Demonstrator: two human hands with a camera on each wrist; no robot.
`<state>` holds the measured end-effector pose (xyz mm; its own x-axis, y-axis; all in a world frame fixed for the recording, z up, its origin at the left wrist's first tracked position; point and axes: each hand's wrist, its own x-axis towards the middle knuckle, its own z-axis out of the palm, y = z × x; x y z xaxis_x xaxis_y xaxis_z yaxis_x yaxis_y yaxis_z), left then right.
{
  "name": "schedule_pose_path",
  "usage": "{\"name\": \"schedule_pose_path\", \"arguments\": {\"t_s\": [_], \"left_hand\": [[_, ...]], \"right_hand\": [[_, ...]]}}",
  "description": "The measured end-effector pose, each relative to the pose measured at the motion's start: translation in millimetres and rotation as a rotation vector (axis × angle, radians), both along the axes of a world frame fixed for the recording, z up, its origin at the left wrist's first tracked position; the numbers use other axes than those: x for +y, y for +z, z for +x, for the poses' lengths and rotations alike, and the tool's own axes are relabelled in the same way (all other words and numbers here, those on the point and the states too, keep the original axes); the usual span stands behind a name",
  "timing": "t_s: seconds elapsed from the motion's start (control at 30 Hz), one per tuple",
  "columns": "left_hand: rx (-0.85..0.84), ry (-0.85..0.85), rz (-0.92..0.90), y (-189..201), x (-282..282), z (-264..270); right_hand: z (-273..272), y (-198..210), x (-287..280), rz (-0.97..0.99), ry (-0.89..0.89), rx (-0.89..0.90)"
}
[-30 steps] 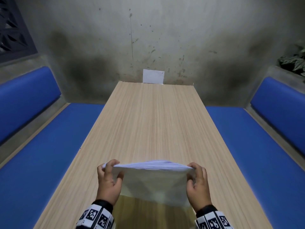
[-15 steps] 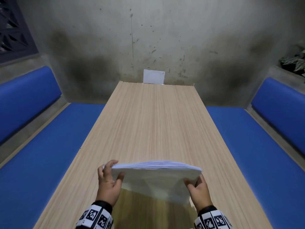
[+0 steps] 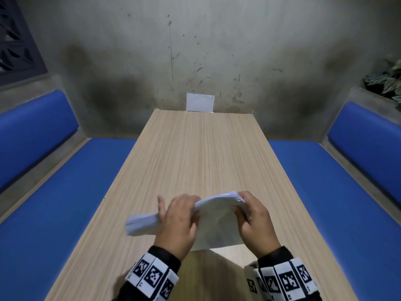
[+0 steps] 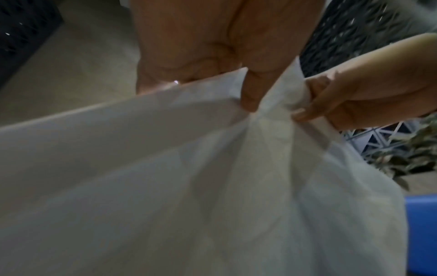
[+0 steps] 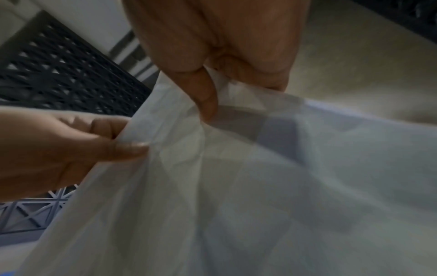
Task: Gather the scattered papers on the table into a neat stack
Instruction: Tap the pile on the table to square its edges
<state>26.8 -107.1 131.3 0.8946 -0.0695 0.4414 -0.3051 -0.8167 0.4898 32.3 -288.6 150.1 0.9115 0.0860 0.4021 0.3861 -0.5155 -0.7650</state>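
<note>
Both grips, the left hand (image 3: 178, 222) and the right hand (image 3: 256, 222), sit close together over the near end of the worktop (image 3: 204, 153), with the papers (image 3: 217, 222) filling the gap between them. Ahead of the grips the worktop lies bare to its far end, where a white card (image 3: 200, 102) stands against the wall (image 3: 195, 51). To the left of the left grip and to the right of the right grip, bare worktop runs to its edges, beyond which blue seats (image 3: 65, 203) lie lower. The papers' left end (image 3: 142, 223) juts out past the left grip.
</note>
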Motion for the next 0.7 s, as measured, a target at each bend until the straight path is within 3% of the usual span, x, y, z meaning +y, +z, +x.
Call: {"name": "schedule_pose_path", "arguments": {"t_s": [0.1,0.17,0.27,0.33,0.4,0.47,0.57,0.7], "left_hand": [[0.009,-0.118,-0.213,12.6,-6.7,2.8],[0.054,-0.114,-0.392,13.8,1.9,5.7],[0.144,-0.081,-0.711,15.2,18.8,3.4],[0.209,-0.106,-0.913,16.0,26.8,-0.5],[0.246,-0.114,-0.961,12.7,30.8,-2.2],[0.278,-0.081,-0.959,5.2,31.5,-4.9],[0.34,-0.003,-0.994,-16.2,33.7,-10.5],[0.387,0.091,-0.888,-36.4,35.3,-13.8]], "right_hand": [[1.6,6.1,0.8,-0.018,-0.064,-0.078],[1.9,6.3,-6.6,0.004,-0.197,-0.075],[2.1,6.6,-22.8,0.069,-0.36,0.086],[3.0,4.1,-30.0,0.28,-0.269,0.226],[4.8,-1.9,-30.4,0.6,-0.035,0.317],[6.1,-11.5,-24.9,0.806,0.055,0.388],[2.6,-28.0,-10.1,0.836,0.011,0.433],[-0.8,-45.4,2.8,0.769,-0.009,0.511]]}}
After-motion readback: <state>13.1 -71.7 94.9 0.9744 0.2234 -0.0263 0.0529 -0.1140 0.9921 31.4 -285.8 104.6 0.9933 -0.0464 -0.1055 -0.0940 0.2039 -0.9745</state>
